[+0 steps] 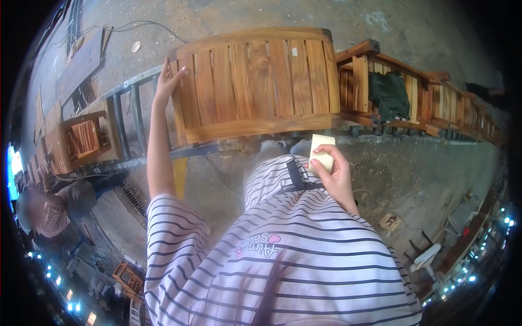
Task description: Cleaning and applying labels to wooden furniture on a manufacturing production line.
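Observation:
A wooden slatted panel, like a chair back or a bench seat, lies across a metal rail frame in front of me. My left hand rests at its left end, thumb and fingers spread along the edge. A small pale mark shows on one slat near the far rail. Close to my waist, my right hand pinches a folded pale yellow sheet between thumb and fingers. That sheet is held apart from the panel, on its near side; its exact material cannot be told.
Wooden chairs continue to the right along the rails, one bearing a dark green cloth. Another wooden piece stands on the left. A person works at lower left. A cable crosses the concrete floor.

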A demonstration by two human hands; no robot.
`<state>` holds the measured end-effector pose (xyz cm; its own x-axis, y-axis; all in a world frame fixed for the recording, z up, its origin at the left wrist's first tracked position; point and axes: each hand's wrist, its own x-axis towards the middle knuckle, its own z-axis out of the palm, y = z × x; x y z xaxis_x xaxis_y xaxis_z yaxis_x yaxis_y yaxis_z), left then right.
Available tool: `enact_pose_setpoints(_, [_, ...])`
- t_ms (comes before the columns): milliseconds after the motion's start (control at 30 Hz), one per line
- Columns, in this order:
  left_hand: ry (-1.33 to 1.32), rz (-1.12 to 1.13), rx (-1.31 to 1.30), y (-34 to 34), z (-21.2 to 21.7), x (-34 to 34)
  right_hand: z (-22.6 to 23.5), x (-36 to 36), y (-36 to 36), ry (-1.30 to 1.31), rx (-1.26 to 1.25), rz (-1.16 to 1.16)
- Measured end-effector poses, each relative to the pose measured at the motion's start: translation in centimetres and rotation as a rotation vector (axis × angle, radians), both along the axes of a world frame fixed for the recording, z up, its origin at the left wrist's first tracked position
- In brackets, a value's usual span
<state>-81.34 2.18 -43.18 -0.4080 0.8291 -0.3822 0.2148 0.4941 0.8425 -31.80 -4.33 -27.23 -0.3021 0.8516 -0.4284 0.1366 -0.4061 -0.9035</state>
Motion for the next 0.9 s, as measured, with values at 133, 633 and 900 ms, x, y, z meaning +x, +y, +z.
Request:
enact_pose_setpoints(133, [-0.071, 0.106, 0.031, -0.1, -0.6, 0.2, 0.2, 0.5, -0.7, 0.025, 0.005, 0.061])
enact_pose_setpoints(633, [0.018, -0.587, 0.411, -8.8, 13.9, 33.1, -0.9, 2.2, -1.8, 0.086, 0.197, 0.065])
enact_pose_setpoints(900, [0.185, -0.51, 0.453, -9.4, 13.7, 37.5, -1.2, 5.8, -1.0, 0.036, 0.228, 0.081])
